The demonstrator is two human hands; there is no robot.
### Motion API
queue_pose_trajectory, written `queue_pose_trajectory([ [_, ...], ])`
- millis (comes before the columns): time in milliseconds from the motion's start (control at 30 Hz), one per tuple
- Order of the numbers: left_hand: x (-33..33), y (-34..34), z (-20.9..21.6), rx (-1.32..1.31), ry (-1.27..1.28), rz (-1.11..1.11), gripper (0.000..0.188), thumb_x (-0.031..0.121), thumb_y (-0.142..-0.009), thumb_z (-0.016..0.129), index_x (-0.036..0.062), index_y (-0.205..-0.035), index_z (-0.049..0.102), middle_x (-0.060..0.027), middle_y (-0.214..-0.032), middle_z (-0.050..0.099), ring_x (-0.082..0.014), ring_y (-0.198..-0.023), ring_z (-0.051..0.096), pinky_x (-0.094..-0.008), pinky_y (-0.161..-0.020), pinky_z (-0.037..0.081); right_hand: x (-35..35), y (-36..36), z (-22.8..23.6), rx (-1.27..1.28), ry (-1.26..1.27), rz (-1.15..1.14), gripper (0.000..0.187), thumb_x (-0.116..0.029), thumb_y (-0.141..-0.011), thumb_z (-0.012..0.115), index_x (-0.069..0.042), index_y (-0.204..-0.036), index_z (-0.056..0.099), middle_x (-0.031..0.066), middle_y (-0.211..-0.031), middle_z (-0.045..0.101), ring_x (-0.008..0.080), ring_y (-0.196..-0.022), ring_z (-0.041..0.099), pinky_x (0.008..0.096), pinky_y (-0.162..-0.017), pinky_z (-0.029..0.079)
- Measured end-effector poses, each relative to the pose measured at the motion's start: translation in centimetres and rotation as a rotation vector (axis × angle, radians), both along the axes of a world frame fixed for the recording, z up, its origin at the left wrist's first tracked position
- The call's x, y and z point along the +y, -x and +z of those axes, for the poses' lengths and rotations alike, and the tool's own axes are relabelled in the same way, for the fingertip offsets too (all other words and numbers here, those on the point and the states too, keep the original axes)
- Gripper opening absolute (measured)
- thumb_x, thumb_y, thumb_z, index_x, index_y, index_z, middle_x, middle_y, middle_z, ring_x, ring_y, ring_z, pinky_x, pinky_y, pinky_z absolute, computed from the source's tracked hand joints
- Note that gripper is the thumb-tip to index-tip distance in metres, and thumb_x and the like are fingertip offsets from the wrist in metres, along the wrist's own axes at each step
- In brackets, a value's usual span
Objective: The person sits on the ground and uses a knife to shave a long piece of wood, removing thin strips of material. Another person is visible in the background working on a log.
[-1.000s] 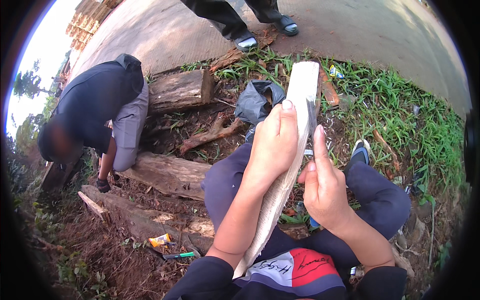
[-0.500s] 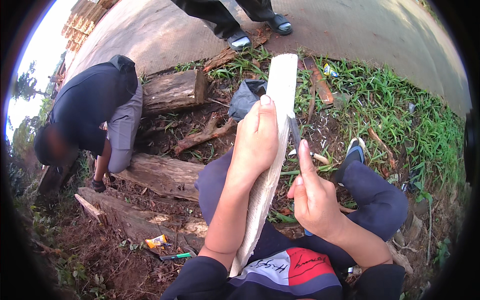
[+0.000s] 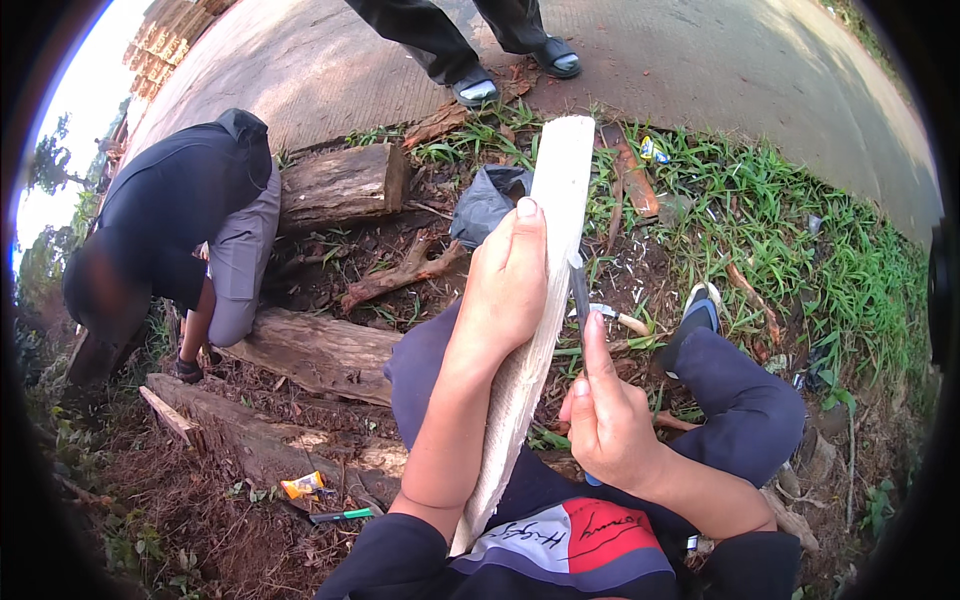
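A long pale wooden board (image 3: 562,165) slants up from my lap, its lower end against my shirt. My left hand (image 3: 508,280) is wrapped round it at mid-length, the thumb lying along its face. My right hand (image 3: 620,420) grips a knife (image 3: 579,288), with the index finger stretched along the back of the blade. The blade tip meets the board's right edge, a little beyond my left thumb's level toward me. The knife's handle is mostly hidden in my right fist. Fine rough fibres show along the board's lower edge.
Another curved blade with a wooden handle (image 3: 632,323) lies beyond my right hand. Weathered logs (image 3: 340,185) and a dark plastic bag (image 3: 483,207) are to the left. A green-handled tool (image 3: 345,516) lies near a yellow wrapper (image 3: 302,486). One person (image 3: 185,190) bends at left; another's feet (image 3: 558,58) stand ahead.
My right hand has drawn the knife toward me along the board's right edge. The left hand keeps its hold on the board. The view has shifted slightly.
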State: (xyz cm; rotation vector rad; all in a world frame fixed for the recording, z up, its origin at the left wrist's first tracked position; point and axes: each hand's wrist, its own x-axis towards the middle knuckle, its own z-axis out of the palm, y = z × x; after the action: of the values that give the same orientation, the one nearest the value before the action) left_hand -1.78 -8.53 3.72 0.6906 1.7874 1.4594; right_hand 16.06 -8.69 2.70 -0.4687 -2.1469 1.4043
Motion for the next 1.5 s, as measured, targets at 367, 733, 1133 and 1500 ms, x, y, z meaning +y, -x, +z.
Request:
queue_pose_trajectory([
  [367,0.2,-0.5,0.5,0.058,-0.013,-0.018,0.054,0.039,-0.108,0.028,-0.0004,-0.105,0.064,-0.0045,-0.087,0.064,-0.0103,-0.075,0.055,-0.0292,-0.070,0.046,2.1,0.5,1.1,-0.026,0.074,-0.027,0.066,0.005,-0.094,0.042,0.005,-0.155,0.016,0.0120,-0.071,0.061,0.0188,-0.055,0.060,0.0324,-0.056,0.051],
  [733,-0.1,-0.5,-0.1,0.054,0.006,-0.054,0.052,0.038,-0.109,0.027,0.0006,-0.106,0.063,-0.0039,-0.086,0.064,-0.0090,-0.073,0.056,-0.0261,-0.067,0.047,2.1,0.3,1.1,-0.009,0.113,0.013,0.062,-0.002,-0.101,0.038,0.000,-0.157,0.012,0.0038,-0.064,0.055,0.0096,-0.050,0.054,0.0266,-0.051,0.048],
  [1133,0.3,-0.4,-0.1,-0.023,-0.067,-0.016,0.054,0.040,-0.108,0.030,-0.0037,-0.105,0.060,-0.0090,-0.083,0.063,-0.0155,-0.077,0.056,-0.0336,-0.073,0.047,0.7,-0.8,0.2,-0.027,0.083,0.027,0.064,0.002,-0.099,0.038,0.000,-0.157,0.011,0.0062,-0.067,0.056,0.0125,-0.055,0.056,0.0278,-0.053,0.048],
  [1500,0.0,-0.1,-0.1,-0.021,0.020,-0.031,0.052,0.041,-0.107,0.031,-0.0026,-0.102,0.060,-0.0088,-0.085,0.062,-0.0165,-0.080,0.055,-0.0341,-0.077,0.047,2.0,-0.5,1.2,-0.046,0.024,0.028,0.064,0.001,-0.098,0.036,0.002,-0.156,0.010,0.0057,-0.064,0.058,0.0136,-0.054,0.059,0.0295,-0.055,0.051],
])
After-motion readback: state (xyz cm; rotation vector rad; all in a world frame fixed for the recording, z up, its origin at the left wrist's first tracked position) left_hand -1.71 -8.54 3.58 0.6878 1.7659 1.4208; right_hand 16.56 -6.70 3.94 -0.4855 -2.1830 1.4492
